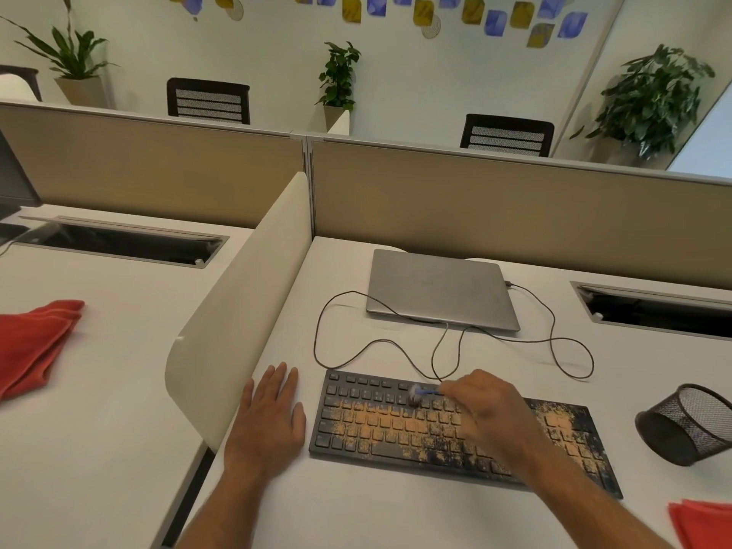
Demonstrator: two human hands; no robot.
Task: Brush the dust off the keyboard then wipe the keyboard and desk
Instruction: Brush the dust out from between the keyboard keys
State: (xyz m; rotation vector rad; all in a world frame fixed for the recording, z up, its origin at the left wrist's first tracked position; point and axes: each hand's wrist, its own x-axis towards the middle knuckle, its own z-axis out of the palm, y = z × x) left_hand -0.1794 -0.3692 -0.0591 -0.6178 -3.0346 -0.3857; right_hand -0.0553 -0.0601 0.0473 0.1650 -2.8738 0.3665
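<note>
Orange dust coats black keyboard [455, 429] lower centre of desk [356, 509]; right hand [487, 410] grips small blue brush [422, 395] on upper keys to sweep, left hand [269, 418] flat, fingers straight, bracing beside it.

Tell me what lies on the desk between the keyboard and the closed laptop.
In the head view, only a thin dark cable loops across the white desk between the keyboard and laptop.
</note>
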